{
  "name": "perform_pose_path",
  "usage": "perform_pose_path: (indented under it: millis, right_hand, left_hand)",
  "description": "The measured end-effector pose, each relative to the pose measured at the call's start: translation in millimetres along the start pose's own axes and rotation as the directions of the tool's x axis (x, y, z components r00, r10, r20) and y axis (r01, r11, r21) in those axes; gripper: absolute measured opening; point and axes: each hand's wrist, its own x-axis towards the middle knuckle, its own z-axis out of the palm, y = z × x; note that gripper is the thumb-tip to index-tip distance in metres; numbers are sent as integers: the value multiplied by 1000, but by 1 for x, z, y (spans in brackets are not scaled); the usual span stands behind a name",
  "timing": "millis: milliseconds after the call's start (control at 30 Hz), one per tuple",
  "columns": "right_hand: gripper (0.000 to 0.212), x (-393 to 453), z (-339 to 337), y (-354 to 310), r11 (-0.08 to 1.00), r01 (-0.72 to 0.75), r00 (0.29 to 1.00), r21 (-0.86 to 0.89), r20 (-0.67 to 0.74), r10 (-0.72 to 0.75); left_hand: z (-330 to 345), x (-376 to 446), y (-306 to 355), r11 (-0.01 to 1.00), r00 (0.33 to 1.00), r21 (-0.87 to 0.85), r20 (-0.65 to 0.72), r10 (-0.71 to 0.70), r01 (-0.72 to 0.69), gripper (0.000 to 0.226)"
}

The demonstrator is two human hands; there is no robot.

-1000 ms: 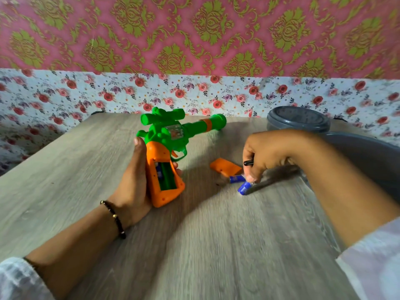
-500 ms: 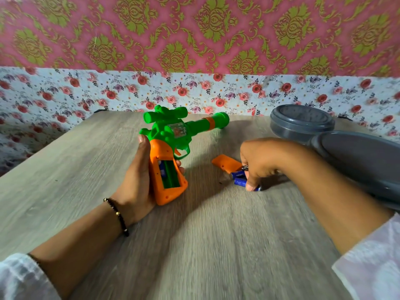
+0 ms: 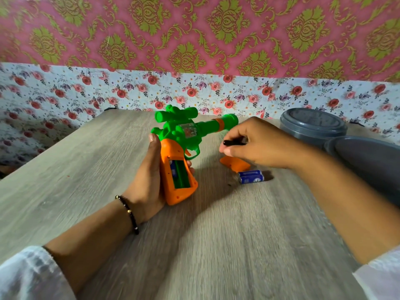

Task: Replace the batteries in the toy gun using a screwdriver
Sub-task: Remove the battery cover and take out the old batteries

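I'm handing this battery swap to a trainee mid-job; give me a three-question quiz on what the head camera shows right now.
1. True or false: the battery compartment in the toy gun grip is closed by its cover.
2. Multiple choice: the two blue batteries lie (A) inside the grip, (B) on the table beside the orange cover, (C) in the grey container.
3. Fill in: the left hand holds the gun by its ____, while the right hand holds a dark, thin tool, probably the screwdriver.

Key: 1 false, the compartment is open and one battery shows inside; 2 B; 3 grip.
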Motion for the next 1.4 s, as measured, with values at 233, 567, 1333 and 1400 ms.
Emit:
perform_pose_path:
  millis: [233,567,1333,1400]
  right_hand:
    - [18,0,38,-28,864,238,961,443,-239,-142]
    - [20,-1,60,-27,941,337,937,29,-105,-333]
    - [33,-12,69,-28,958,277,958,71,-91,-271]
    - [38,-11,72,-27,959,269,962,85,-76,-262]
  left_hand:
    - [4,-1,2,999,1000,35,-9,-2,2,68]
    - [0,0,0,999,999,51,51,-2,0,75]
    - [3,-1,0,999,995,19,99,30,-32,73]
    - [2,0,-1,999,994,28,105,33,-36,71]
